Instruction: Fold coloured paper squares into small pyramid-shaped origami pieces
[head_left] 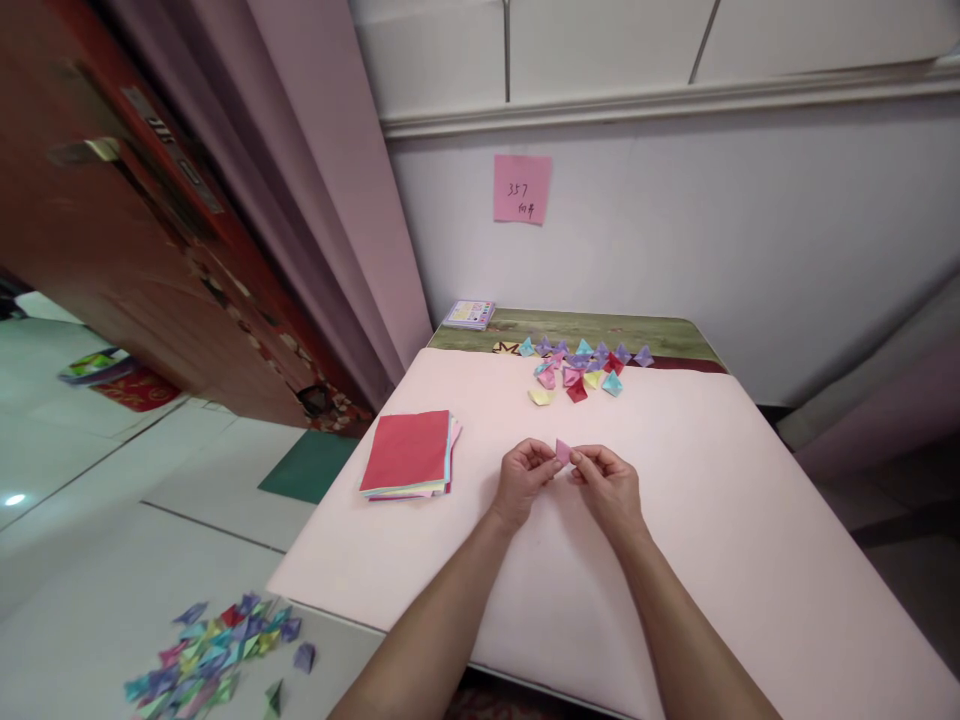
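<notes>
A small folded piece of pink paper [563, 453] is pinched between my two hands above the middle of the table. My left hand [523, 480] grips its left side between thumb and fingers. On its right side, my right hand [609, 487] is closed on the same paper. Beyond my hands lies a group of small folded paper shapes [576, 392] in red, blue, purple, pink and yellow. To the left sits a stack of square coloured paper [411, 450], with a red sheet on top.
A pale pink cover [735, 560] lies over the table. Cards [470, 314] rest at its far left corner. Many folded paper pieces [217, 650] are heaped on the floor at lower left. A pink note [523, 189] sticks to the wall; a wooden door [150, 200] stands left.
</notes>
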